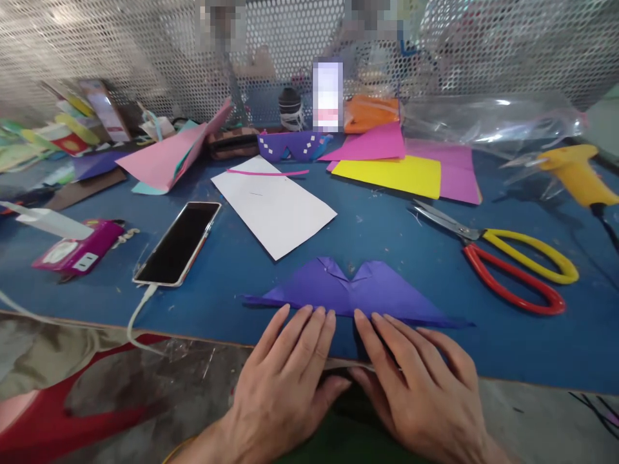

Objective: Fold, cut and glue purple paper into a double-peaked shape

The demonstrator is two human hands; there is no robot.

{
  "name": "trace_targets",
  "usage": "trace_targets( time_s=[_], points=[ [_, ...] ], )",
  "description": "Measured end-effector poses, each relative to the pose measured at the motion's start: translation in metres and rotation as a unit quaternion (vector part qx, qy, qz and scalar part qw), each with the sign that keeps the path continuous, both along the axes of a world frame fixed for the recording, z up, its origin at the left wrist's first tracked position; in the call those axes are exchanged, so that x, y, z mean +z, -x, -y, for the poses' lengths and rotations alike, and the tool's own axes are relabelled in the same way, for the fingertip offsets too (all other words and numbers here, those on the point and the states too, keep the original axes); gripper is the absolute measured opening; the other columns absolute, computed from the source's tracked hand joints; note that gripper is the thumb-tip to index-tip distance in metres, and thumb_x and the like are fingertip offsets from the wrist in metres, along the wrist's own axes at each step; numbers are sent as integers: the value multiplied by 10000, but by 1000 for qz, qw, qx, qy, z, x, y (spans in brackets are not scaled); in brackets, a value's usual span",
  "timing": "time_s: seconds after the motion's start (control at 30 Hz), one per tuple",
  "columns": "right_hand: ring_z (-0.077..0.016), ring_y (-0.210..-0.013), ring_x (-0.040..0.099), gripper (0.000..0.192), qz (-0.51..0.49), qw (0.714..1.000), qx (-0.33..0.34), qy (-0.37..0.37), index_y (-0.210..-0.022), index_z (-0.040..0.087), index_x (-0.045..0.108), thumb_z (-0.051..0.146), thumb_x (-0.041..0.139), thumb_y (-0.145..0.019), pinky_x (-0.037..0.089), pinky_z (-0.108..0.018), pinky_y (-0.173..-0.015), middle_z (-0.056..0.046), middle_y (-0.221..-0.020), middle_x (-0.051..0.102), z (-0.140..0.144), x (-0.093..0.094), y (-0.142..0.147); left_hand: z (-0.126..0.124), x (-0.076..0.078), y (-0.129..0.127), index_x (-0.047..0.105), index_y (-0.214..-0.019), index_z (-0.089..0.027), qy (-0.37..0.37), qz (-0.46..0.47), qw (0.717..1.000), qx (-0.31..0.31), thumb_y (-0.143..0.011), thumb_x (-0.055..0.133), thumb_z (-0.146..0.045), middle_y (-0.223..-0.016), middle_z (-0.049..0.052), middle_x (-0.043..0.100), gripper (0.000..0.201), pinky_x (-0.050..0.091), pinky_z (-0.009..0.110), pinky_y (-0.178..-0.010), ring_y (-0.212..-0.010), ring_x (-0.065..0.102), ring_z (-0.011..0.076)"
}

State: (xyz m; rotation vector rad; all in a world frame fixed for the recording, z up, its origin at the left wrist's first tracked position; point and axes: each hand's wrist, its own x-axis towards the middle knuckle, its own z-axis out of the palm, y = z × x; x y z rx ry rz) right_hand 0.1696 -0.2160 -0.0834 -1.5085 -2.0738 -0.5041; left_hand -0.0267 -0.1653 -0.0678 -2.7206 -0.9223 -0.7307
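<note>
A folded purple paper piece (387,290) lies on the blue table close to its front edge. It spreads wide to two pointed ends, with a notch in the middle of its top side. My left hand (285,367) lies at the table edge, fingers stretched out, their tips on or just by the lower edge of the paper left of the middle. My right hand (420,380) mirrors it on the right, fingers extended and tips at the same edge. Neither hand grips anything. Both thumbs point inward below the tabletop edge.
Right of the paper lie scissors (474,235); behind them rests a yellow glue gun (575,174). A charging phone (178,245) and a magenta tissue pack (80,248) are left. White card (275,206), purple paper glasses (285,146) and yellow paper (391,176) lie farther back, before a perforated metal screen (169,58).
</note>
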Motion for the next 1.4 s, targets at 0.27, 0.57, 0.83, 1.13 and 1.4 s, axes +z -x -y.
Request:
trace_targets(
  time_s=[0.27, 0.57, 0.83, 1.13, 1.4],
  points=[
    [-245, -1121, 634, 364, 12, 995, 96, 6, -1215, 51, 699, 258, 464, -1028, 419, -394, -961, -141, -1205, 744, -12, 1, 9, 0, -4, 0, 677, -1253, -37, 4, 8, 1000, -2, -926, 482, -228, -1252, 107, 727, 426, 220, 404, -1255, -1202, 614, 246],
    [-206, -1048, 649, 333, -15, 996, 89, -1, -1198, 59, 698, 268, 498, -1033, 431, -366, -890, -104, -1141, 774, -16, 2, 9, -8, 13, 17, 696, -1236, -65, -30, -46, 997, 59, -944, 493, -257, -1242, 75, 738, 404, 132, 415, -1268, -1162, 651, 250],
    [-206, -1056, 647, 344, -15, 995, 96, 2, -1212, 61, 693, 281, 497, -1036, 434, -371, -879, -93, -1157, 771, -16, 3, 8, -15, 25, 31, 679, -1261, -85, -55, -105, 991, 60, -925, 484, -234, -1256, 81, 731, 416, 105, 461, -1270, -1206, 644, 280],
    [-215, -1073, 640, 357, -22, 994, 107, 8, -1245, 38, 672, 266, 505, -1026, 430, -383, -893, -111, -1181, 760, -17, 3, 6, -21, 30, 52, 647, -1301, -103, -38, -122, 989, 74, -937, 494, -290, -1297, 101, 705, 436, 167, 596, -1223, -1199, 637, 365],
    [-231, -1111, 623, 373, -31, 993, 113, 19, -1285, 41, 654, 259, 495, -1026, 415, -392, -921, -121, -1216, 742, -17, 3, 8, -17, 31, 69, 542, -1428, -84, -87, -146, 979, 117, -932, 551, -461, -1332, 176, 671, 623, 138, 638, -1223, -1276, 584, 404]
  ],
)
